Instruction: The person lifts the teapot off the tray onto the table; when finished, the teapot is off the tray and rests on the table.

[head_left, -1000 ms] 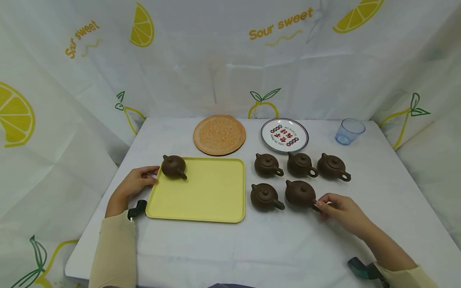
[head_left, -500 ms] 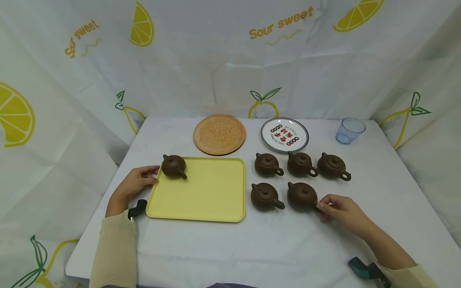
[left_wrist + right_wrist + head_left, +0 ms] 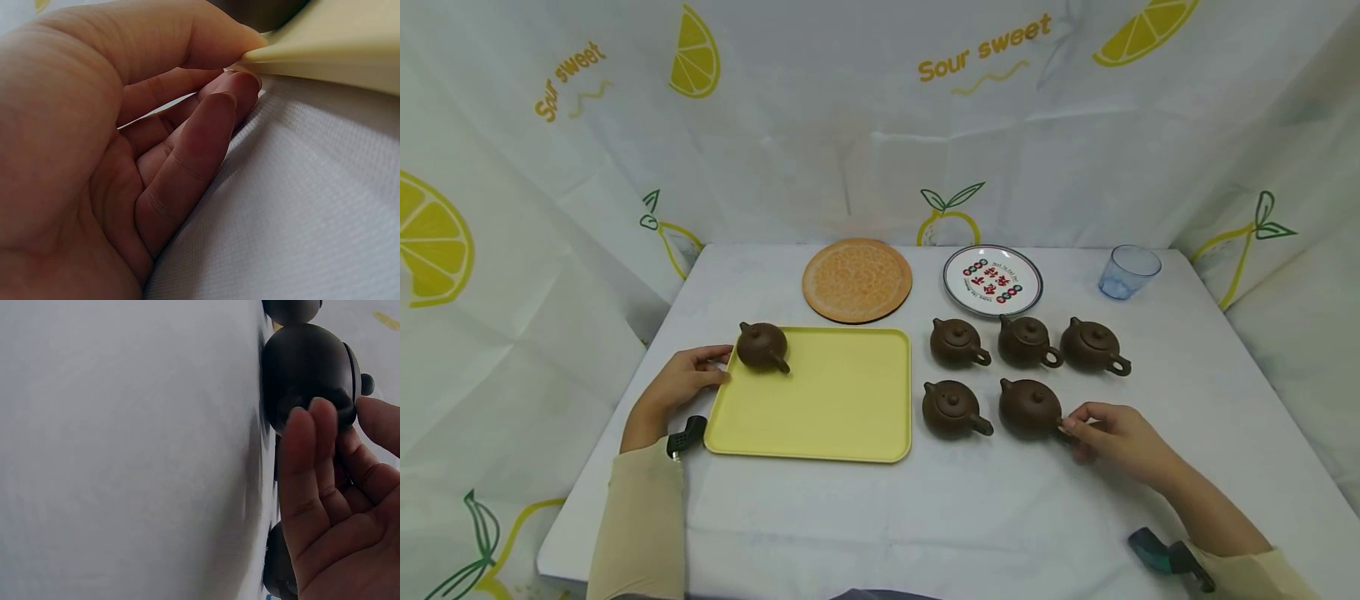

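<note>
My left hand (image 3: 679,383) pinches the left rim of a yellow tray (image 3: 820,408); in the left wrist view the thumb (image 3: 231,40) lies on the rim and the other fingers curl below it. On the tray's far left corner sits a dark brown teapot (image 3: 762,347). My right hand (image 3: 1120,442) pinches the handle of another brown teapot (image 3: 1030,408), which stands on the table at the near right of a group. The right wrist view shows that teapot (image 3: 306,369) at the fingertips, its handle mostly hidden by them.
Just left of the held pot is a teapot (image 3: 951,408). Behind stand three more: a left teapot (image 3: 955,342), a middle teapot (image 3: 1025,341) and a right teapot (image 3: 1090,345). Farther back are a round tan mat (image 3: 857,281), a white plate (image 3: 966,287) and a blue glass (image 3: 1127,272).
The teapot in my right hand has shifted slightly right and toward me from a second ago, barely moving in the last half second. My left hand and the tray stay put.
</note>
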Tool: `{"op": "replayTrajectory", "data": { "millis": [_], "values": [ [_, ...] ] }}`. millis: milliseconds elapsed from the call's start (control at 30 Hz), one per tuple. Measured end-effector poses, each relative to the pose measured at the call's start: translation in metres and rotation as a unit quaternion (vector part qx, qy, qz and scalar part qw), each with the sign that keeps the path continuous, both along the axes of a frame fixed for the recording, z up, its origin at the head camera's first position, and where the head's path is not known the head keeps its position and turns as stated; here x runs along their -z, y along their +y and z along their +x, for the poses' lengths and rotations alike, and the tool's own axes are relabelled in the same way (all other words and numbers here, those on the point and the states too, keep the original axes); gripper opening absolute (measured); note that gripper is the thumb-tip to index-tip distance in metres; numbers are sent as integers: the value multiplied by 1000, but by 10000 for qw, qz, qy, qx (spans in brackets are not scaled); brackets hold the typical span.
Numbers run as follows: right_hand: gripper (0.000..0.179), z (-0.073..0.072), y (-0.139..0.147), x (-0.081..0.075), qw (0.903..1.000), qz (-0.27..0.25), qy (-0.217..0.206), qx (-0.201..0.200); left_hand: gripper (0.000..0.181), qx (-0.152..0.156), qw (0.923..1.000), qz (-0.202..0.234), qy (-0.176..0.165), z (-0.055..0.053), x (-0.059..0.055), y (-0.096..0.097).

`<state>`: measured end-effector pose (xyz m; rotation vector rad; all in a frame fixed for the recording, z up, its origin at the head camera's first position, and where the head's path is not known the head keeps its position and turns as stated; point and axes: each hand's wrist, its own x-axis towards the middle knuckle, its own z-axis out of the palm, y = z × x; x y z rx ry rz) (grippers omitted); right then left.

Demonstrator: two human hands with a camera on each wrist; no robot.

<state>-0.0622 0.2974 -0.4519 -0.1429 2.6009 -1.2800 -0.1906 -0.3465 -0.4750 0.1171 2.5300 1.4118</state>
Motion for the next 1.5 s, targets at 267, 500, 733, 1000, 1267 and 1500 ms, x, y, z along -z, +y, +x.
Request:
{"op": "replayTrajectory", "data": {
  "millis": [267, 500, 733, 1000, 1267, 1500],
  "values": [
    [21, -15, -11, -21, 9981, 125, 605, 34, 58, 39, 10000, 28, 35, -1, 0, 0],
    [16, -31, -48, -36, 9941, -548, 936, -100, 59, 27, 10000, 29, 10, 0, 1, 1],
    [12, -40, -88, -42, 9887, -1013, 1075, -263, 57, 90, 9999, 72, -41, 1, -2, 4],
    [13, -48, -106, -47, 9882, -1010, 1082, -398, 55, 138, 9999, -21, -47, 14, -32, 19],
    [13, -59, -147, -51, 9810, -1419, 918, -952, 57, 108, 9999, 82, -100, 14, -32, 19],
    [14, -67, -207, -50, 9729, -1709, 536, -1460, 57, 86, 9999, 126, -44, 10, -20, 14]
  ]
}}
